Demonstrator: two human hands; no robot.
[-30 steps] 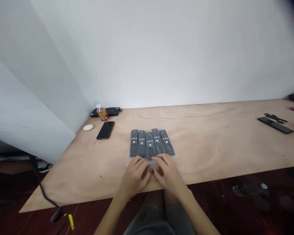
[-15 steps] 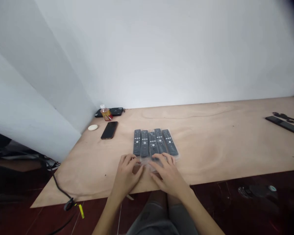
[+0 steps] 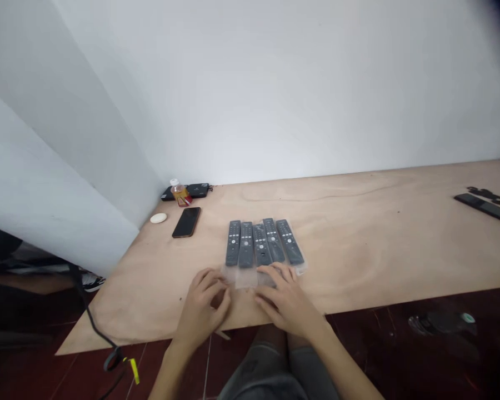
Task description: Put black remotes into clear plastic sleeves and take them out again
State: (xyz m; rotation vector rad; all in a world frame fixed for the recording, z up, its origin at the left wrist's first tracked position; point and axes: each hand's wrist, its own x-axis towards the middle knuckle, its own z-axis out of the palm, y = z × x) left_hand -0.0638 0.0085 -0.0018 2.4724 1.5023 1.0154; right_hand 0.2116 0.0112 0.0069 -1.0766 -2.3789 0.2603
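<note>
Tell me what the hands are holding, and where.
The right hand lies on the near edge of the clear plastic wrap over five remote controls; no firm grip shows. The left hand is at that edge's corner; whether it pinches cannot be told.

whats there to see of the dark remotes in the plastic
Five slim dark grey remote controls lie side by side, button faces up, in clear plastic wrap on the plywood table. Each shows buttons and a round pad. The wrap's near edge runs under the right hand's fingers; the left hand is beside it.
</note>
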